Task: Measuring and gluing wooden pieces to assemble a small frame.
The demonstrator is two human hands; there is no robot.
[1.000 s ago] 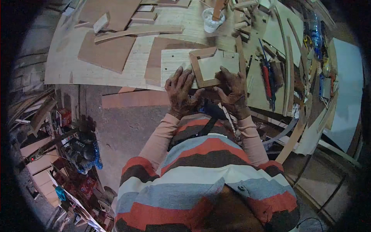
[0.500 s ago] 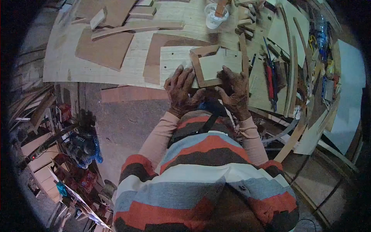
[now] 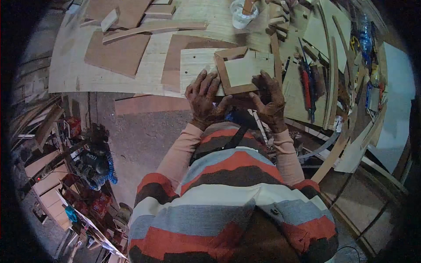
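Note:
A pale board [image 3: 197, 58] with small dark holes lies at the table's near edge. On it, brown wooden strips joined at angles form a small frame [image 3: 222, 72], with visible top, left and bottom sides around the pale surface. My left hand [image 3: 205, 100] rests on the board's near edge left of the frame, its fingers stretched out and holding nothing. My right hand [image 3: 270, 105] is at the frame's lower right corner, fingers and thumb apart. Its fingers cover that corner, so whether they touch the strip is unclear. A longer wooden strip [image 3: 276, 55] runs along the board's right side.
A white tub [image 3: 240, 19] with a wooden stick in it stands at the back. Brown panels [image 3: 116, 55] and a long strip [image 3: 158, 27] lie on the left. Right of the board are a red tool [image 3: 306, 87], long wood strips [image 3: 332, 83] and a plastic bottle [image 3: 364, 33].
My right hand has shifted slightly right, its thumb and fingers farther from the frame's bottom strip. My left hand stays on the board. The table sits a little higher in view.

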